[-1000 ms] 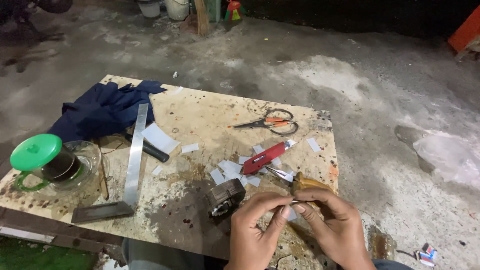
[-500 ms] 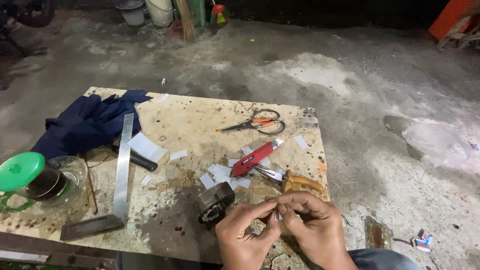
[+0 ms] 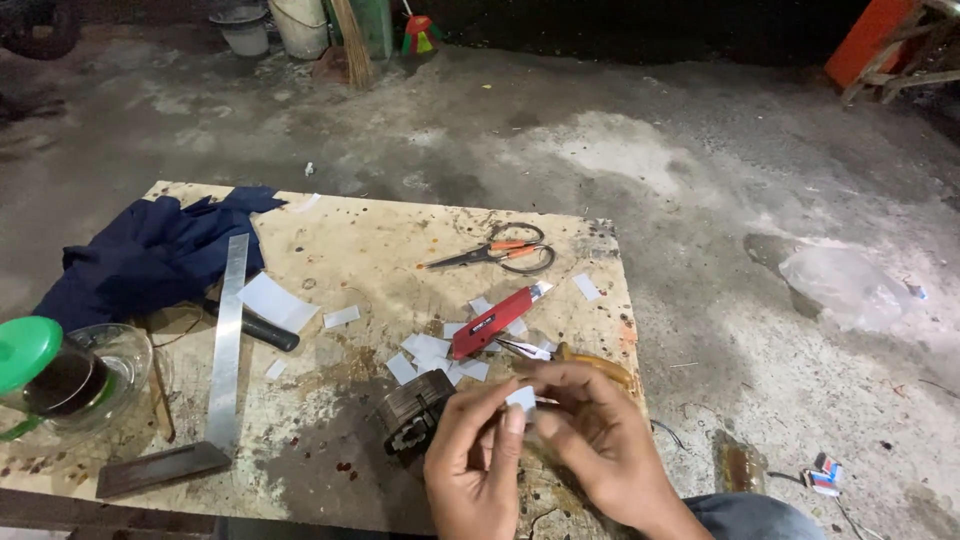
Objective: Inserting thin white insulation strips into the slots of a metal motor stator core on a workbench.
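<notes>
The surface [image 3: 330,240], a stained plywood board on a concrete floor [image 3: 700,180], carries, largest first: a dark blue cloth [image 3: 140,255] at the far left corner, a steel try square [image 3: 222,350] w/ dark stock lying lengthwise, a glass jar [image 3: 85,385] w/ green lid [image 3: 25,350] at the left edge, a dark cylindrical part [image 3: 412,415] just beside the hands, scissors [image 3: 500,252] further back, a red utility knife [image 3: 492,322] among scattered white paper scraps [image 3: 425,350]. Left hand [image 3: 470,470] and right hand [image 3: 600,450] meet at the near edge; each grip is narrow, fingertips pinching one small white piece [image 3: 520,398] between them, above the surface. To do this step well: keep the pinch light, support the piece from both sides, hold it near the cylindrical part, approx. level. Hidden: most of the piece behind the fingers; a yellowish tool [image 3: 600,362] partly behind the right hand, type unclear; jar cut off at frame edge.
</notes>
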